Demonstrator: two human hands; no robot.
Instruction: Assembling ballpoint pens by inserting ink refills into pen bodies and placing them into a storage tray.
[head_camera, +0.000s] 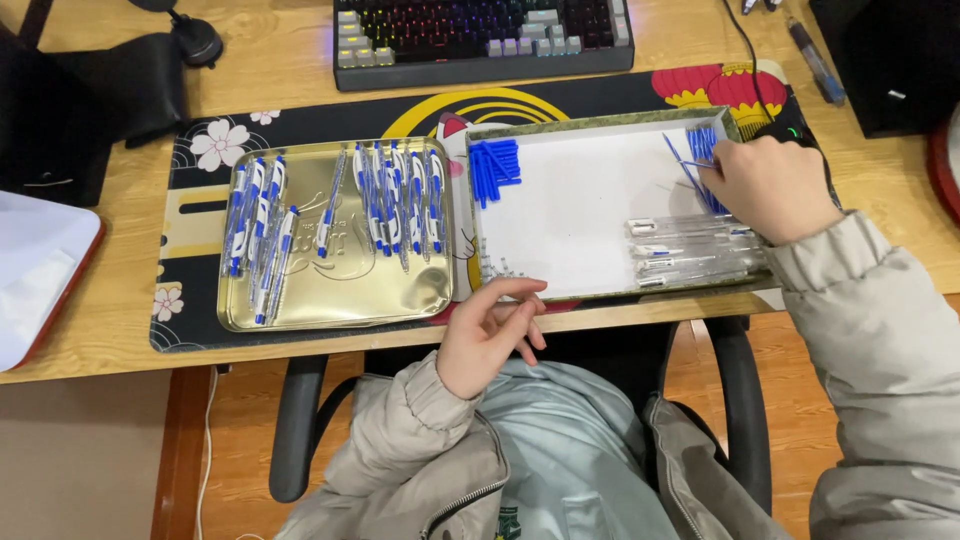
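Blue refills (703, 150), thin and loose, heaped in far right corner of white shallow box (570, 215), lying on its floor against the rim. Head view, looking down on wooden desk (290, 60). Right hand (768, 188) curled over that heap, fingers bent and closed around one or two refills, one thin blue rod slanting out to the left of the fingertips. Left hand (490, 335) at near edge of desk, just in front of box rim, palm turned up, fingers loosely curled, holding nothing visible; thumb and forefinger near each other but apart from any part. Inside box: cluster of blue pen caps (495, 163) at far left corner; row of clear pen barrels (690, 250) along near right side, just below right wrist; small pale parts at near left corner, too small to tell. Left of box, touching or just beside it: gold metal tray (335, 290) bearing assembled blue-and-white pens (390, 195) in loose rows. Both containers resting on dark patterned desk mat (200, 215). Beyond mat: backlit keyboard (480, 35). Grey padded sleeves on both arms.
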